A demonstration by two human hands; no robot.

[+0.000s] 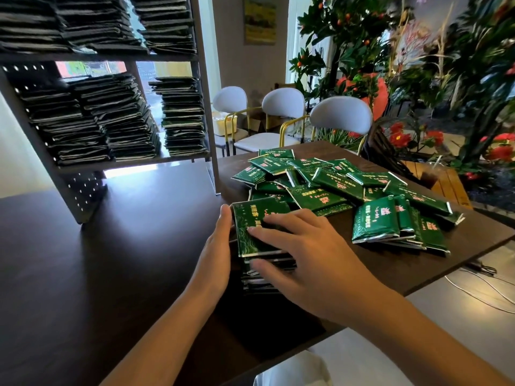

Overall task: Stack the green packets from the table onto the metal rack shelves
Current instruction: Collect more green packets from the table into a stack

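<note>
At frame centre, the left hand (216, 246) presses flat against a gathered stack of green packets (259, 232); the right hand (301, 246) rests spread on top. Squaring seems underway; next, lift toward the metal rack (122, 59), upper left.

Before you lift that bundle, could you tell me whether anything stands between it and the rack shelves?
Nothing visible does. The gathered stack of packets sits between the left hand and right hand, and only bare dark table lies between it and the metal rack.

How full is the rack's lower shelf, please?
Nearly full: the lower shelf carries three tall piles of packets side by side.
</note>
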